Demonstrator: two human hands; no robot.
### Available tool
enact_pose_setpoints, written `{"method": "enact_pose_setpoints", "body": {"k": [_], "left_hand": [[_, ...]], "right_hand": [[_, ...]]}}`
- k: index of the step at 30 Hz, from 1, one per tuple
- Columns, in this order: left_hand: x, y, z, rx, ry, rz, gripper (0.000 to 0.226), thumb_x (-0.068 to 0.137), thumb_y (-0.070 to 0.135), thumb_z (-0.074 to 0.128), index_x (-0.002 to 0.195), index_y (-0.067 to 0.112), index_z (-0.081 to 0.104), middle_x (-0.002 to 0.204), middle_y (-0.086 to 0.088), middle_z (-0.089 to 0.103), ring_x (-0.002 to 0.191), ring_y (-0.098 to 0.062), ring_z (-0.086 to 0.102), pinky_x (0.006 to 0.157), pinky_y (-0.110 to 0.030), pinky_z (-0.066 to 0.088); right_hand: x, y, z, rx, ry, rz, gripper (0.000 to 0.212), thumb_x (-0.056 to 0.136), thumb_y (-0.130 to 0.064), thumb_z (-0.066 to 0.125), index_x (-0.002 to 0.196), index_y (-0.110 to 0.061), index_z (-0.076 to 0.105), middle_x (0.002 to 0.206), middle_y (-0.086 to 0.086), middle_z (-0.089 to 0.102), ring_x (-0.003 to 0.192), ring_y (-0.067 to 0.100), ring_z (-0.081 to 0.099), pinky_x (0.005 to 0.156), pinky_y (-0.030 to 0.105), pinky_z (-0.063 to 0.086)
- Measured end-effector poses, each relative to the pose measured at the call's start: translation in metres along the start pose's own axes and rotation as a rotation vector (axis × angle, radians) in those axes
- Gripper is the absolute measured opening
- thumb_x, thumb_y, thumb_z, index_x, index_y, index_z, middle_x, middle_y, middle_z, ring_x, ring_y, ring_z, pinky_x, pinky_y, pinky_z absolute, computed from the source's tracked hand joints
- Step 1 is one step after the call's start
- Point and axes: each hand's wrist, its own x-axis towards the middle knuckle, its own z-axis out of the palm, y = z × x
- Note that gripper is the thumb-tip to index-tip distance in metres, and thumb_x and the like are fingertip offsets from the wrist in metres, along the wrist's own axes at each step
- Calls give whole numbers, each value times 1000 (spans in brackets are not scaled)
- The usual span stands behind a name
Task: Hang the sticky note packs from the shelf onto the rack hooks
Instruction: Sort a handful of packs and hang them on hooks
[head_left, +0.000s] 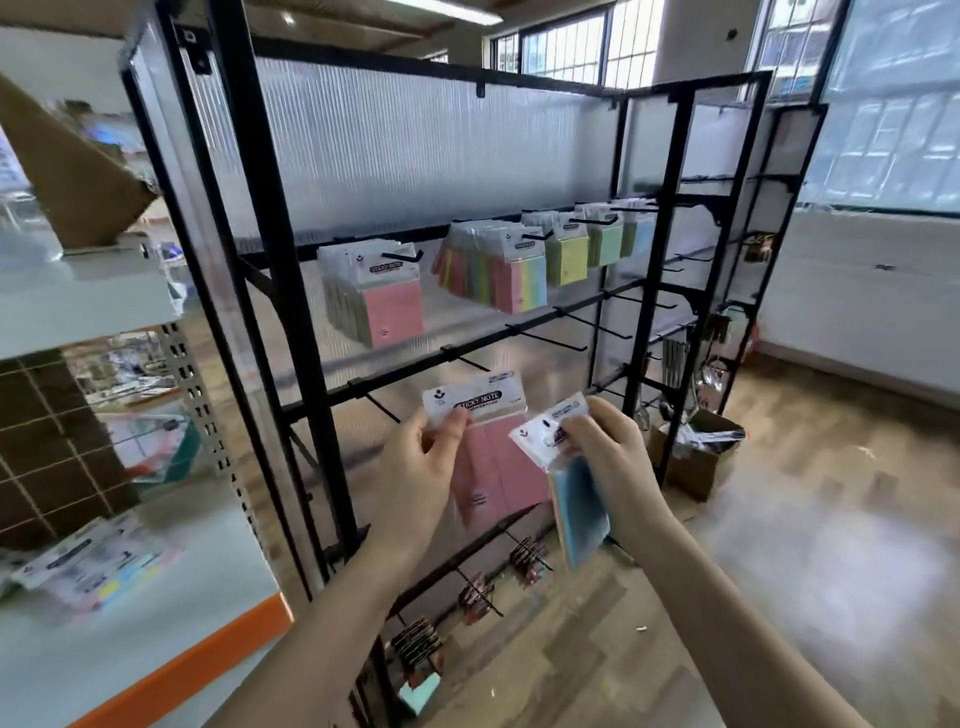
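Two packs in play right now. Left hand pinching the pink pack by its white header card, thumb on the front, label facing out and hang hole up top, probably so it slides straight onto a hook. Right hand gripping the blue pack the same way by its header, tilted off to the side, likely just parked until the pink one's on. Both held out in front of the rack, just below the middle rail and its bare hooks. Top rail already loaded with hung packs toward the rack's right end. More packs lying on the white shelf at the left edge, so plenty left to go.
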Motion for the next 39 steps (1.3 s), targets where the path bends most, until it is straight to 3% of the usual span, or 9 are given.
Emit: {"method": "enact_pose_setpoints", "body": {"k": [3, 5, 8, 16, 20, 23, 25, 31, 39], "left_hand": [[33, 6, 3, 50, 69, 86, 55, 84, 62, 46, 84, 9, 60, 78, -13, 63, 73, -29, 59, 67, -37, 47], [55, 10, 4, 34, 101, 140, 56, 88, 61, 48, 87, 6, 61, 83, -14, 66, 77, -31, 61, 73, -46, 51], [85, 15, 3, 20, 157, 169, 45, 91, 58, 46, 89, 16, 63, 84, -5, 69, 79, -24, 66, 76, -51, 52], [151, 24, -5, -88, 401, 173, 45, 92, 47, 52, 84, 4, 61, 76, -16, 68, 70, -34, 66, 65, -52, 52], [169, 20, -2, -85, 434, 172, 38, 93, 38, 54, 83, 1, 60, 72, -14, 67, 65, -30, 65, 56, -42, 49], [175, 14, -2, -77, 415, 147, 29, 93, 35, 55, 82, 10, 64, 71, 2, 69, 64, -12, 66, 55, -23, 48], [177, 11, -2, -84, 412, 149, 23, 93, 33, 55, 81, 15, 64, 71, 7, 69, 65, -7, 66, 55, -18, 47], [178, 11, 2, 15, 439, 220, 23, 93, 30, 53, 84, 12, 64, 76, 9, 70, 67, -3, 65, 57, -16, 47], [180, 6, 8, 236, 626, 241, 10, 92, 31, 57, 91, 22, 61, 77, 15, 65, 70, 0, 62, 59, -11, 44]], "right_hand": [[42, -7, 7, -72, -30, -114, 29, 97, -16, 53, 68, -10, 53, 51, -12, 50, 46, 1, 45, 47, 12, 34], [71, -12, 18, -125, -100, -179, 27, 94, -24, 60, 73, -7, 57, 58, -10, 51, 50, 0, 46, 50, 13, 35], [113, -18, 36, -84, -228, -239, 26, 91, -19, 64, 70, -6, 55, 51, -16, 50, 45, -5, 46, 47, 8, 33], [187, -26, 79, 46, -338, -251, 36, 91, -19, 65, 62, -10, 45, 54, -9, 48, 49, 3, 47, 50, 17, 37], [204, -22, 88, 40, -297, -252, 34, 89, -23, 66, 59, -18, 51, 58, 2, 54, 56, 15, 51, 54, 29, 39], [212, -18, 94, 45, -318, -252, 44, 89, -27, 66, 71, 9, 48, 70, 32, 54, 62, 22, 48, 57, 43, 38], [216, -17, 97, 48, -335, -259, 50, 89, -28, 66, 74, 14, 43, 72, 37, 49, 63, 23, 46, 58, 42, 36], [230, -12, 95, 93, -441, -269, 44, 90, -24, 65, 82, 17, 51, 74, 30, 60, 60, 31, 58, 54, 44, 43], [254, 5, 99, 58, -546, -292, 38, 90, -24, 66, 67, -1, 47, 54, -5, 56, 51, 8, 55, 45, 22, 38]]}}
